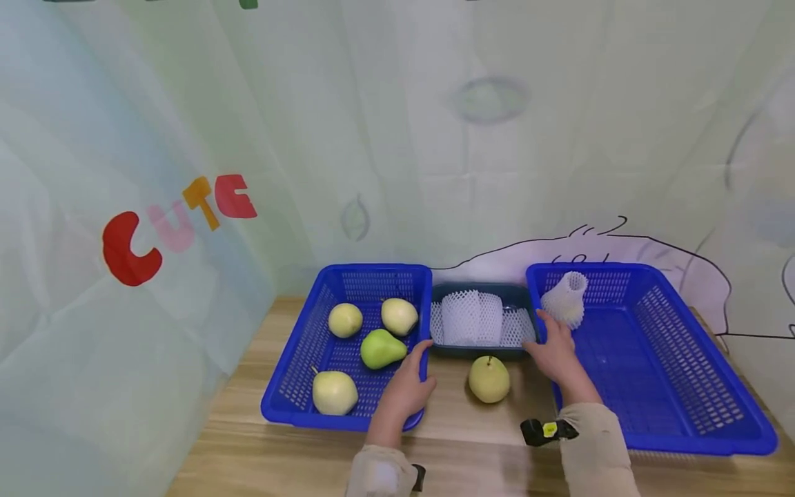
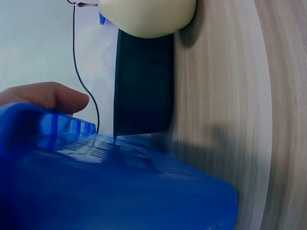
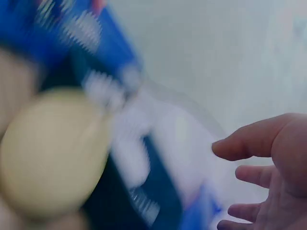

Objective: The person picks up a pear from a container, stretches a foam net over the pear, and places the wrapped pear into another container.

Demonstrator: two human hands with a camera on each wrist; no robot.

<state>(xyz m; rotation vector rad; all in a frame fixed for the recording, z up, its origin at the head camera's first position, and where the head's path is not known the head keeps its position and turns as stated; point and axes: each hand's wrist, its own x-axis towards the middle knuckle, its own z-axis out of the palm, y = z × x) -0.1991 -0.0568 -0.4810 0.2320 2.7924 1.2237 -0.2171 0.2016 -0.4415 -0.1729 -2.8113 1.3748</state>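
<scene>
My left hand (image 1: 406,390) is at the right rim of the left blue basket (image 1: 294,376), its fingers loosely extended over the edge. That basket holds several pale yellow pears (image 1: 335,393) and one green pear (image 1: 380,348). My right hand (image 1: 555,348) hovers by the left rim of the right blue basket (image 1: 627,373); in the right wrist view its fingers are spread with nothing between them. Beyond its fingertips, a white foam net sleeve (image 1: 565,300), bulging at its lower end, lies inside this basket. Between the hands, a round yellow pear (image 1: 488,379) sits on the table.
A dark green tray (image 1: 481,353) with white foam nets (image 1: 472,317) stands between the two baskets, behind the lone pear. The wooden table (image 1: 242,414) ends at a printed cloth backdrop (image 1: 397,152) behind the baskets and at the left.
</scene>
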